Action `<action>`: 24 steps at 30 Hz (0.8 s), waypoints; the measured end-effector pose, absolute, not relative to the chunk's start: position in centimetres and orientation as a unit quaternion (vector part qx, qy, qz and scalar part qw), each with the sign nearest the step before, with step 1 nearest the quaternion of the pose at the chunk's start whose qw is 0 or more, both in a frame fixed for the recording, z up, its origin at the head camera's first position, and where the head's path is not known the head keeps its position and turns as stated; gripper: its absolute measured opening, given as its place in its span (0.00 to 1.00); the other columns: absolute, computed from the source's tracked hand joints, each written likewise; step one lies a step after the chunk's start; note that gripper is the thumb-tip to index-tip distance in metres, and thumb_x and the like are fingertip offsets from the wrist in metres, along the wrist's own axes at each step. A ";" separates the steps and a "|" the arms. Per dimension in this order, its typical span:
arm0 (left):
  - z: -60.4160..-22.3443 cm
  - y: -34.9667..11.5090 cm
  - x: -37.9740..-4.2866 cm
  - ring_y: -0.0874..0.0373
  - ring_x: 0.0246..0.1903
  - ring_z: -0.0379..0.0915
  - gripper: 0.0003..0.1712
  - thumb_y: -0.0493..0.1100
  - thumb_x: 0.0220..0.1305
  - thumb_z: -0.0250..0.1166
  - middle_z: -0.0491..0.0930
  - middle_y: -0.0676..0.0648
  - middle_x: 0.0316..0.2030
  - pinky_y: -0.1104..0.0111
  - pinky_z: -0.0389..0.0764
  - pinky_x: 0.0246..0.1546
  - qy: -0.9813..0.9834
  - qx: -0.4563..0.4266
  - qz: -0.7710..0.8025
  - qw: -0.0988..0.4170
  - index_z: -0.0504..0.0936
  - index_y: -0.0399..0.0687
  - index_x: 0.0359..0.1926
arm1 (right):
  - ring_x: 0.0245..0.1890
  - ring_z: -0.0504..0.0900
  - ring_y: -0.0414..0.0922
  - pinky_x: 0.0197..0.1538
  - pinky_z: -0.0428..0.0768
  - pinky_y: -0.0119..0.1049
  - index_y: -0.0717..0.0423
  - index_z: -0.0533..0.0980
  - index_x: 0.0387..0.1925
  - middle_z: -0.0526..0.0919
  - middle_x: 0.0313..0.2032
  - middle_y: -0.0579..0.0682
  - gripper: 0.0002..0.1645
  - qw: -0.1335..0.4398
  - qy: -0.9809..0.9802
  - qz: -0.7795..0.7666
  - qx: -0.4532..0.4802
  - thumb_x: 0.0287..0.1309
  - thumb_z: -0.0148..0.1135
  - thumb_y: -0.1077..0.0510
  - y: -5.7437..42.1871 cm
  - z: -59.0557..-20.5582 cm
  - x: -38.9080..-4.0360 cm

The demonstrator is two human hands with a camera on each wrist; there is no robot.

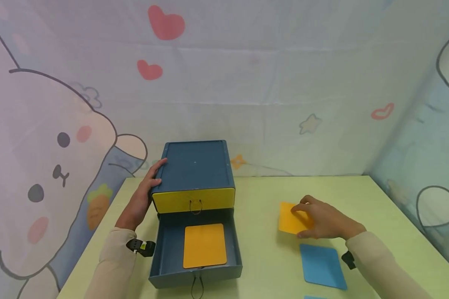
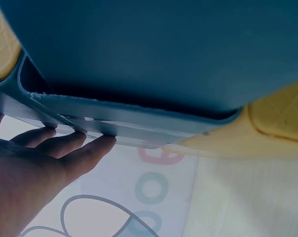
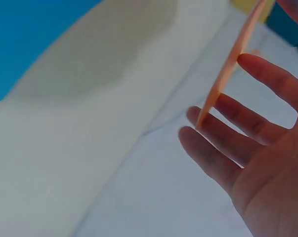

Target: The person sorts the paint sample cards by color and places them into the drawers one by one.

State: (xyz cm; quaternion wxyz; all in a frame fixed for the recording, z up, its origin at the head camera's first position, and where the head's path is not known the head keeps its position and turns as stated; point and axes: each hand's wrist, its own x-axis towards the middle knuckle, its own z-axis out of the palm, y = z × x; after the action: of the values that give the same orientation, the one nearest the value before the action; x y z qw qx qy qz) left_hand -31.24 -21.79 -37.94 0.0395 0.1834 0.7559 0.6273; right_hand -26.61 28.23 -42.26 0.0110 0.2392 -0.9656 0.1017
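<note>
In the head view a two-drawer box (image 1: 194,164) with a dark blue top stands left of the middle of the table. Its upper drawer (image 1: 213,199), with a yellow front, is closed, while the lower drawer (image 1: 220,273) is pulled out and an orange card (image 1: 205,246) lies flat inside. My left hand (image 1: 136,203) rests against the box's left side, its fingertips (image 2: 97,145) touching the wall in the left wrist view. Over the table at right, my right hand (image 1: 327,220) pinches another orange card (image 1: 288,218) by its edges, seen edge-on in the right wrist view.
A blue card (image 1: 323,266) lies on the pale yellow-green table (image 1: 262,249) below the right hand. The edge of another blue piece (image 1: 314,297) shows at the bottom of the head view. A printed cloth backdrop (image 1: 269,104) hangs behind and beside the table.
</note>
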 end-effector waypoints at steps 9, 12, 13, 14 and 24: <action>-38.0 -21.8 -31.1 0.39 0.80 0.27 0.32 0.54 0.78 0.36 0.25 0.52 0.81 0.34 0.38 0.76 0.754 0.181 0.630 0.041 0.46 0.74 0.80 | 0.40 0.76 0.37 0.46 0.82 0.36 0.47 0.78 0.57 0.74 0.52 0.45 0.36 0.051 -0.935 0.079 0.342 0.48 0.76 0.37 24.4 -38.4 -22.9; -38.0 -21.8 -31.0 0.40 0.80 0.27 0.32 0.54 0.78 0.36 0.25 0.52 0.81 0.35 0.38 0.76 0.756 0.178 0.629 0.041 0.46 0.75 0.79 | 0.39 0.74 0.36 0.44 0.81 0.33 0.47 0.78 0.57 0.75 0.52 0.45 0.36 0.075 -0.922 0.075 0.373 0.50 0.73 0.35 23.5 -37.5 -22.0; -38.0 -21.8 -31.1 0.40 0.80 0.27 0.32 0.54 0.78 0.36 0.25 0.52 0.81 0.35 0.38 0.76 0.756 0.178 0.628 0.040 0.46 0.75 0.79 | 0.39 0.74 0.35 0.43 0.81 0.33 0.47 0.78 0.57 0.75 0.52 0.45 0.36 0.082 -0.917 0.075 0.382 0.51 0.72 0.33 23.3 -37.2 -21.8; -38.0 -21.9 -31.1 0.40 0.80 0.27 0.32 0.54 0.78 0.36 0.25 0.52 0.81 0.35 0.38 0.76 0.756 0.179 0.628 0.040 0.46 0.75 0.79 | 0.39 0.74 0.35 0.43 0.81 0.32 0.47 0.78 0.57 0.75 0.52 0.45 0.37 0.086 -0.914 0.076 0.390 0.52 0.70 0.32 23.0 -36.9 -21.5; -37.9 -21.8 -31.2 0.40 0.80 0.27 0.32 0.55 0.78 0.36 0.25 0.52 0.81 0.35 0.37 0.76 0.756 0.178 0.628 0.043 0.45 0.75 0.79 | 0.49 0.78 0.40 0.49 0.84 0.35 0.43 0.77 0.60 0.75 0.59 0.48 0.38 0.088 -0.891 0.094 0.435 0.56 0.62 0.26 18.9 -34.7 -19.7</action>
State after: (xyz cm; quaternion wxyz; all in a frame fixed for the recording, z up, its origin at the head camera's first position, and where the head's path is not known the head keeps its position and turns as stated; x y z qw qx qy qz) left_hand -31.17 -21.79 -37.87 0.0426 0.1781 0.7561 0.6283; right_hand -19.70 18.92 -34.68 0.0884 0.4350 -0.8911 0.0945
